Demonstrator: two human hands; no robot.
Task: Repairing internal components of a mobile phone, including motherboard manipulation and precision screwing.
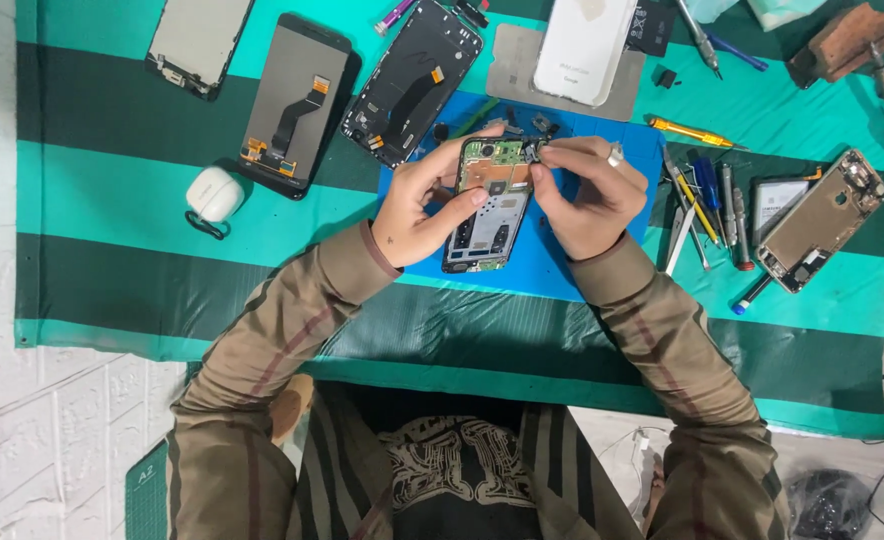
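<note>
The left hand (424, 205) holds the opened phone (490, 205) by its left edge, its grip closed around the frame with the thumb laid across the exposed interior; this steadies the phone just above the blue mat (602, 270). The right hand (584, 192) works at the phone's upper right corner, its grip pinched together on a small part (533, 150) near the green board. What kind of part it is cannot be told. The mat lies under the work, giving a plain ground on which small parts show. Screwdrivers and tweezers (704, 200) lie just right of the mat, within reach. Other phone bodies (822, 220) and screens (295, 100) lie farther out on the striped desk (112, 220).
</note>
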